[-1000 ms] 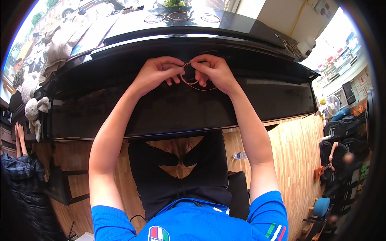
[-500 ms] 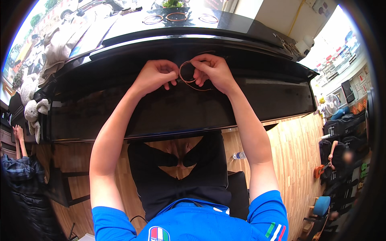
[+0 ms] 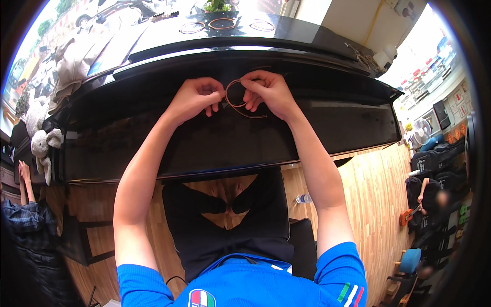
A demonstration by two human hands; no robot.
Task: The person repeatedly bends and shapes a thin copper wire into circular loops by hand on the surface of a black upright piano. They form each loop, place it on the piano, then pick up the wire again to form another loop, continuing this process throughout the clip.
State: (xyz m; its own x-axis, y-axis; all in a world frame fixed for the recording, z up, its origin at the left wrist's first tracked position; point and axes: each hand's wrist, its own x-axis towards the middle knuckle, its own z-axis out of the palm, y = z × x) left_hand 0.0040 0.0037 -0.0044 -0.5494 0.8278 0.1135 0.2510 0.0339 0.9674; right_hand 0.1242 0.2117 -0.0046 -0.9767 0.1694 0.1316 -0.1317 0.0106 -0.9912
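In the head view, a thin copper-coloured wire (image 3: 234, 106), bent into loose loops with a free end hanging rightward, is held over the glossy black piano cover (image 3: 123, 143). My right hand (image 3: 268, 94) is closed, its thumb and index finger pinching the top of the loops. My left hand (image 3: 197, 100) is closed at the left of the loops, fingertips pinched at the wire; their exact grip is small to make out. Three separate wire rings (image 3: 222, 21) lie on the piano top.
A plush toy (image 3: 40, 145) and pale cloth (image 3: 74, 69) sit at the left. A plant (image 3: 216, 7) is behind. A water bottle (image 3: 303, 198) is on the wooden floor. One person (image 3: 23, 215) is at left, another (image 3: 427, 199) at right with an orange guitar (image 3: 406, 216).
My left hand has moved down and left from the top of the loops. My right hand keeps its pinch, shifted slightly left. The loose wire end hangs a little lower.
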